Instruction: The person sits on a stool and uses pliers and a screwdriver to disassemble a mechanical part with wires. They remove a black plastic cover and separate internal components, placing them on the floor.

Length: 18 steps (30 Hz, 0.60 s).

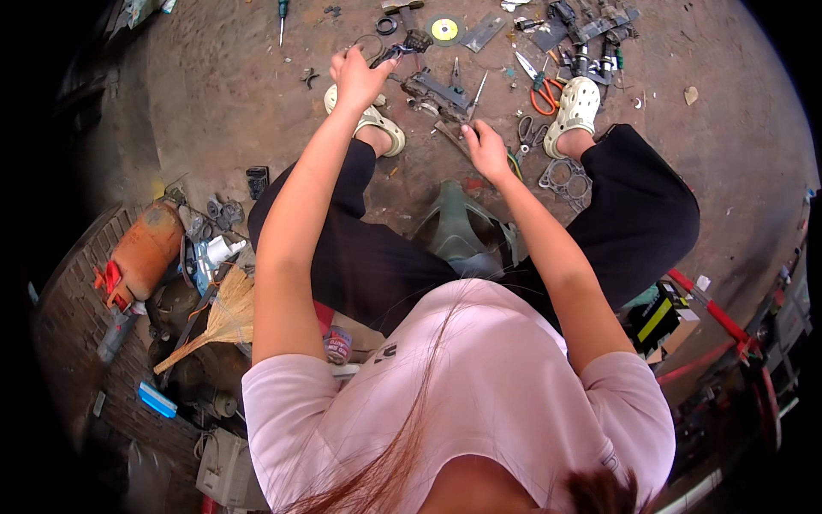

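My left hand [360, 79] is raised over the left shoe, its fingers closed around a black part with thin wires [399, 51]. Lower and to the right, my right hand [488, 152] is closed at the end of a dark narrow bar [452, 140]; the grip itself is partly hidden. Between the hands on the floor lies a dark, greasy metal assembly [435, 94]. Pliers [456, 72] and a thin pointed tool [478, 92] lie beside it. Beyond is a yellow-centred grinding disc [444, 32] next to a flat metal plate [484, 31].
Orange-handled snips [542, 88], scissors [528, 133] and a ring-shaped metal gasket [566, 180] lie near my right foot. A green stool [455, 218] stands between my legs. An orange gas cylinder [147, 248] and a straw broom [224, 310] are left; red bars [711, 310] stand right.
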### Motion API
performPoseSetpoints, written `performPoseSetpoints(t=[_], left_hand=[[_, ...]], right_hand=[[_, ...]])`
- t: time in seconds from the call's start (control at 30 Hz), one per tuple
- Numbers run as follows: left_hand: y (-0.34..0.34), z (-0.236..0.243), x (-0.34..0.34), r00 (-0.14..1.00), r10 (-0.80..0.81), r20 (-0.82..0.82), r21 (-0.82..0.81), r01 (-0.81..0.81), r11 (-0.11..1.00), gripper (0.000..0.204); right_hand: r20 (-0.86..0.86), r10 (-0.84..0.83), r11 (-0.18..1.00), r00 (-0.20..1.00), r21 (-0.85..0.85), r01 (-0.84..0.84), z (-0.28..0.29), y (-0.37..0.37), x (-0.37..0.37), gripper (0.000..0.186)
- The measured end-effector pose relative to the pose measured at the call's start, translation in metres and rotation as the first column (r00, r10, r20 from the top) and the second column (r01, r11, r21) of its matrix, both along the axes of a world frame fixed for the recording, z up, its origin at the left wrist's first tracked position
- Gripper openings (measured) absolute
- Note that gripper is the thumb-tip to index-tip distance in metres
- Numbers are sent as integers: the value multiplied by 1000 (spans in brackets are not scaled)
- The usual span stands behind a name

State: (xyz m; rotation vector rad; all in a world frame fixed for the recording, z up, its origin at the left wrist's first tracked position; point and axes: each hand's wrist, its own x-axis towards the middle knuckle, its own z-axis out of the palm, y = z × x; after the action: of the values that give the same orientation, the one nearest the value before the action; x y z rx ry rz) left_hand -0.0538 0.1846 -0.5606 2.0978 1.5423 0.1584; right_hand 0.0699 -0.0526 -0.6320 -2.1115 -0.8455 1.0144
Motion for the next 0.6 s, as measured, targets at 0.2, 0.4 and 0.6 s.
performPoseSetpoints(t=[0.2, 0.4, 0.6], left_hand=[[-58, 2, 5, 962, 268, -50, -840, -186, 511, 66], [-50, 12, 2, 913, 404, 58, -958, -64, 281, 54], [-62, -33, -24, 940, 340, 29, -959, -71, 276, 33]], right_hand=[[-298, -286, 944, 911, 74, 321, 14, 48, -64, 30], [-482, -133, 931, 866, 238, 275, 31, 66, -66, 26], [-772, 128, 981, 622, 192, 36, 2, 25, -34, 22]])
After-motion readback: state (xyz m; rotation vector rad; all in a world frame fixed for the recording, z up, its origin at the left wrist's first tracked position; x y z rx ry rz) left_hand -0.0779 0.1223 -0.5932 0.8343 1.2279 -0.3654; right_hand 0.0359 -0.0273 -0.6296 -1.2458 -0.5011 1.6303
